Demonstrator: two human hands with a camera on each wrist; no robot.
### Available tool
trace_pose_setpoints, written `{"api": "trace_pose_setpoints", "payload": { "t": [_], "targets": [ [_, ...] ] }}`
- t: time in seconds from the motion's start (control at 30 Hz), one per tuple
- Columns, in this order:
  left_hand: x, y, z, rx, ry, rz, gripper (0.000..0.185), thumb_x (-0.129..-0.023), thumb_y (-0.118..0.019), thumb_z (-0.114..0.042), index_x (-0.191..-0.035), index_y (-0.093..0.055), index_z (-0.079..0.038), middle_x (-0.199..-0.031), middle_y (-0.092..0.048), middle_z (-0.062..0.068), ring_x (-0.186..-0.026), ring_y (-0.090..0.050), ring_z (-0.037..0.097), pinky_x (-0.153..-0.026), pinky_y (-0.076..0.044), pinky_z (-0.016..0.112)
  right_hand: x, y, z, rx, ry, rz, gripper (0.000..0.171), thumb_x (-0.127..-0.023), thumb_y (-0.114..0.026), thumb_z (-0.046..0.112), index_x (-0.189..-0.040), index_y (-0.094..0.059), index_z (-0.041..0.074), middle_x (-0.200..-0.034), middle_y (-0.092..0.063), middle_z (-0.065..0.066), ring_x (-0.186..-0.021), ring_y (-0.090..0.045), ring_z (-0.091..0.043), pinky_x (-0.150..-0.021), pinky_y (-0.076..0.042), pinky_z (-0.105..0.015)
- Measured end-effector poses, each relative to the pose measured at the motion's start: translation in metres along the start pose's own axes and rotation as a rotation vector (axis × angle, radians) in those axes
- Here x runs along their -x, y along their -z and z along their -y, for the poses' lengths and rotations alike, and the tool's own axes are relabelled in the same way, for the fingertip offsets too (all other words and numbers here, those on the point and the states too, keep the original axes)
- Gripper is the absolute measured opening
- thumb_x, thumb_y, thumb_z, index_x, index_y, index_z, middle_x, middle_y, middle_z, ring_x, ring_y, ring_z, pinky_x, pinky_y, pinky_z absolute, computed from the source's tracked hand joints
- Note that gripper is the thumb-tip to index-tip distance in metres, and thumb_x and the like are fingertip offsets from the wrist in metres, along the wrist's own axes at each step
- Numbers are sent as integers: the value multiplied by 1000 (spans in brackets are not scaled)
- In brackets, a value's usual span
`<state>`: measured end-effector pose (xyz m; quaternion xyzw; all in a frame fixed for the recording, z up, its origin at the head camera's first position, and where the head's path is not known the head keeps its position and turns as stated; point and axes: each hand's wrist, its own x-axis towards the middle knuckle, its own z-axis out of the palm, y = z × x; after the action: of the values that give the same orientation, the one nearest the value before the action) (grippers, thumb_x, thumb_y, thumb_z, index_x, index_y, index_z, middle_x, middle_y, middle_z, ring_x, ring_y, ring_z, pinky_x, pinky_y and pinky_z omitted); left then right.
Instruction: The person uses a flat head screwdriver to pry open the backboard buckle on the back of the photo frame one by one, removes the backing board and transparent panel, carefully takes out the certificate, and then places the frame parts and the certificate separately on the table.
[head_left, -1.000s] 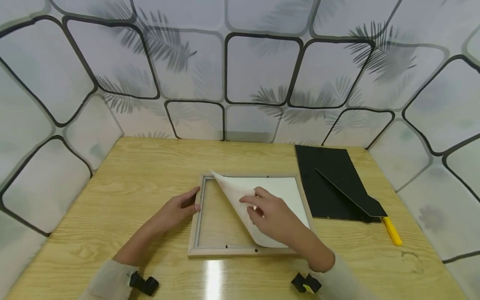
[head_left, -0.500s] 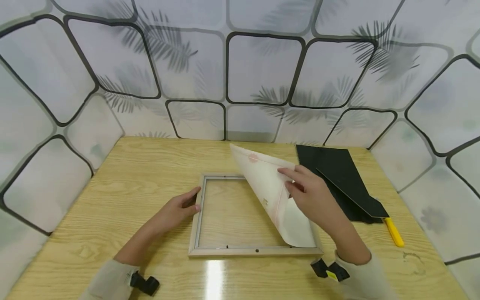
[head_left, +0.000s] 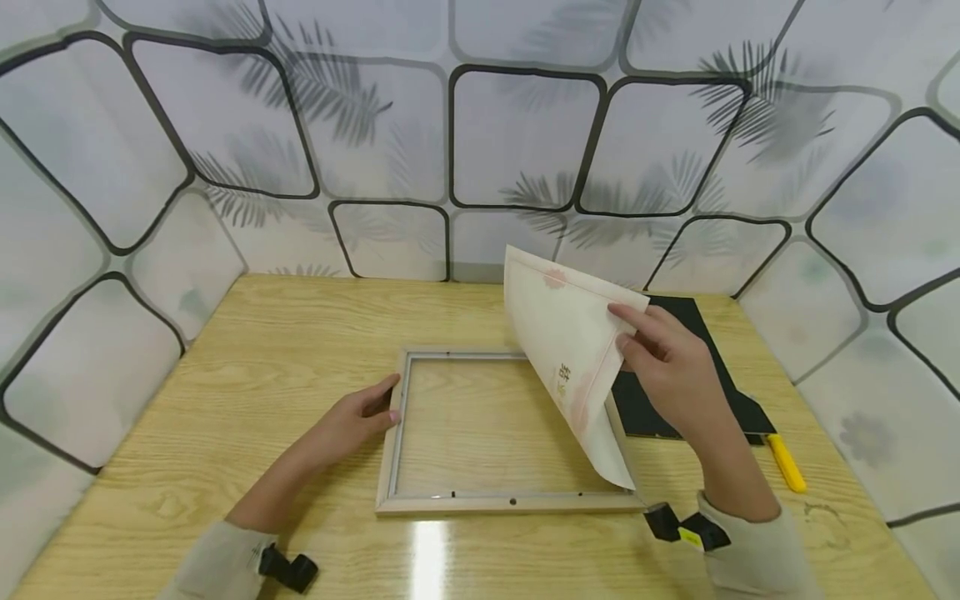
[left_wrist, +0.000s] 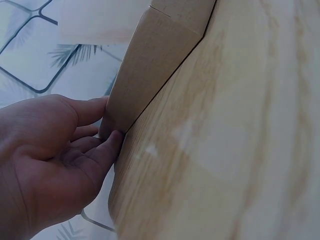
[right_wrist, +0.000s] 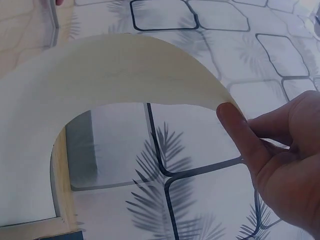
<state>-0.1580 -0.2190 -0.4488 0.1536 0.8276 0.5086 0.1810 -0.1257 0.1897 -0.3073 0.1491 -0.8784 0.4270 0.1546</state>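
Note:
A light wooden picture frame [head_left: 480, 504] lies on the table, its bottom-side rim showing small dark fixings. At its left side my left hand [head_left: 358, 423] grips the edge; in the left wrist view the fingertips of that left hand [left_wrist: 65, 155] meet the frame's side [left_wrist: 145, 65]. My right hand [head_left: 671, 362] pinches a white paper sheet [head_left: 558, 325] at its upper right corner. The sheet curls up from the frame's right part, showing pink marks and printed characters. In the right wrist view the paper [right_wrist: 125, 70] arches away from the right hand [right_wrist: 280, 145].
Black boards [head_left: 682, 325] lie at the right back, partly behind the right hand. A yellow handle [head_left: 785, 463] sticks out beside them near the right edge of the wood-grain table [head_left: 300, 325]. A patterned cloth [head_left: 517, 133] rises behind and at both sides.
My right hand has moved right and up, peeling the paper sheet off the frame and exposing its printed face. The left hand has stayed at the frame's left edge.

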Motion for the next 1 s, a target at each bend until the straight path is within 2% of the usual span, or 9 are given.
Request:
{"api": "trace_pose_setpoints", "payload": {
  "t": [0.23, 0.47, 0.53, 0.67, 0.83, 0.93, 1.0],
  "targets": [
    [2, 0, -1, 22, -1, 3, 70, -106, -55, -30, -162, -19, -9, -168, -17, 15, -153, -21, 35, -120, -29, 53, 1, 9, 0, -130, -19, -33, 44, -100, -61, 4, -144, -57, 8, -119, -58, 0, -89, -65, -2, -76, -57, -14],
    [2, 0, -1, 27, -8, 4, 69, -106, -55, -28, -162, -19, -8, -168, -16, 16, -153, -20, 35, -121, -28, 52, -4, 16, 9, -511, -51, -134, 42, -96, -66, 0, -138, -61, 0, -98, -64, -1, -82, -67, -6, -74, -60, -18],
    [2, 0, -1, 32, -10, 5, 69, -106, -54, -28, -162, -19, -8, -168, -16, 15, -154, -19, 35, -121, -27, 52, -9, 15, 13, -615, -47, -178, 41, -94, -66, -3, -136, -62, -2, -97, -67, -3, -80, -68, -8, -74, -60, -20],
    [2, 0, 0, 32, -14, 14, 69, -106, -54, -27, -162, -19, -8, -168, -15, 15, -154, -18, 35, -121, -26, 52, -22, 17, 18, -814, -45, -260, 42, -92, -68, -6, -133, -63, -4, -110, -67, -9, -83, -72, -11, -73, -61, -23],
    [2, 0, -1, 19, -19, 25, 69, -106, -55, -26, -162, -19, -7, -168, -15, 15, -153, -19, 36, -121, -26, 53, -40, 19, 15, -1075, -78, -374, 43, -89, -69, -10, -131, -64, -6, -134, -57, -15, -94, -74, -19, -71, -62, -26],
    [2, 0, -1, 15, -23, 29, 70, -106, -55, -25, -161, -18, -6, -168, -15, 16, -153, -19, 36, -121, -27, 52, -49, 18, 4, -1186, -106, -491, 43, -88, -68, -14, -130, -64, -7, -134, -54, -17, -95, -72, -23, -67, -62, -26],
    [1, 0, -2, 16, -28, 29, 70, -105, -55, -24, -161, -18, -5, -168, -15, 17, -153, -20, 36, -121, -27, 52, -53, 16, -8, -1218, -152, -560, 44, -88, -67, -14, -131, -63, -6, -129, -53, -17, -95, -69, -23, -67, -62, -26]
  ]
}}
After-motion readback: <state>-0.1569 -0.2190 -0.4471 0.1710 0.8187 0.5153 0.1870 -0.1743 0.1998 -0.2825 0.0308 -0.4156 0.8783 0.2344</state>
